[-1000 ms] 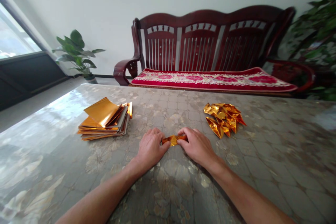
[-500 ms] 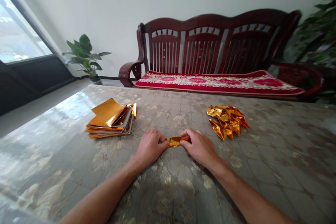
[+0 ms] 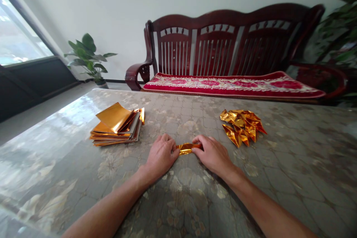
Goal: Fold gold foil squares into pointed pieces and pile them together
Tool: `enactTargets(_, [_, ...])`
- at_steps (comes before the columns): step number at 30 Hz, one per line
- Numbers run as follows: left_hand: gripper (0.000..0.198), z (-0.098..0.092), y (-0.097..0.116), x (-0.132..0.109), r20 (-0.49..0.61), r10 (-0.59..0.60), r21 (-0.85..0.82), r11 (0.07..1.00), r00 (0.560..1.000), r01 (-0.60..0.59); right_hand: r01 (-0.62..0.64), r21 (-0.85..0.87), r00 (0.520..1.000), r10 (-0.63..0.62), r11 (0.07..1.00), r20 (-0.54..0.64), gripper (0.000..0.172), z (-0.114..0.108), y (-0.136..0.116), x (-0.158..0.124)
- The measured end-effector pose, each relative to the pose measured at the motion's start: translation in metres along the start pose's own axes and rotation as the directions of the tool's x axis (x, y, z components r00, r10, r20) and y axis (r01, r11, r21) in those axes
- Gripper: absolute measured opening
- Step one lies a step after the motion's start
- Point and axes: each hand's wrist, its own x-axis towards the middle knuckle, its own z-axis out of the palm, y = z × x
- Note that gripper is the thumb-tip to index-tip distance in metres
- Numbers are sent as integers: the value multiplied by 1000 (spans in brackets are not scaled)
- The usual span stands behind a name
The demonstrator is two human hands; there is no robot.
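A narrow folded strip of gold foil paper (image 3: 185,149) lies crosswise low over the table, between my two hands. My left hand (image 3: 162,154) pinches its left end with thumb and fingers. At the right end, my right hand (image 3: 212,154) grips it the same way. The fingers cover both ends of the strip, so only its shiny middle shows. To the left sits a stack of gold foil sheets (image 3: 115,126), the top ones lying askew. Several folded gold foil pieces with pointed ends (image 3: 244,126) are heaped to the right.
The table (image 3: 178,208) has a glossy, flower-patterned cover. Beyond its far edge stands a dark red wooden bench (image 3: 214,52) with a red floral seat mat (image 3: 234,84). A potted plant (image 3: 90,57) is at the back left, more foliage (image 3: 341,37) at the right.
Both hands keep their hold on the gold foil strip, with only slight finger movement. The strip's front face catches more light now. The view has shifted slightly.
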Motion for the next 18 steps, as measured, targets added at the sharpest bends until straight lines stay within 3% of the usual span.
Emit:
enactTargets(8, [5, 0, 2, -7, -18, -18, 36, 999, 1000, 18, 8, 2, 1000, -8, 1000, -5, 19, 1, 3, 0])
enactTargets(10, [16, 0, 3, -9, -68, 9, 56, 998, 998, -5, 10, 6, 1000, -10, 1000, -13, 21, 1, 3, -1])
enactTargets(14, [29, 2, 4, -11, -101, 197, 154, 972, 975, -180, 25, 19, 1000, -25, 1000, -15, 22, 3, 3, -2])
enactTargets(18, [22, 3, 3, -12, 38, 394, 203, 897, 918, -393, 21, 9, 1000, -21, 1000, -15, 25, 3, 5, -1])
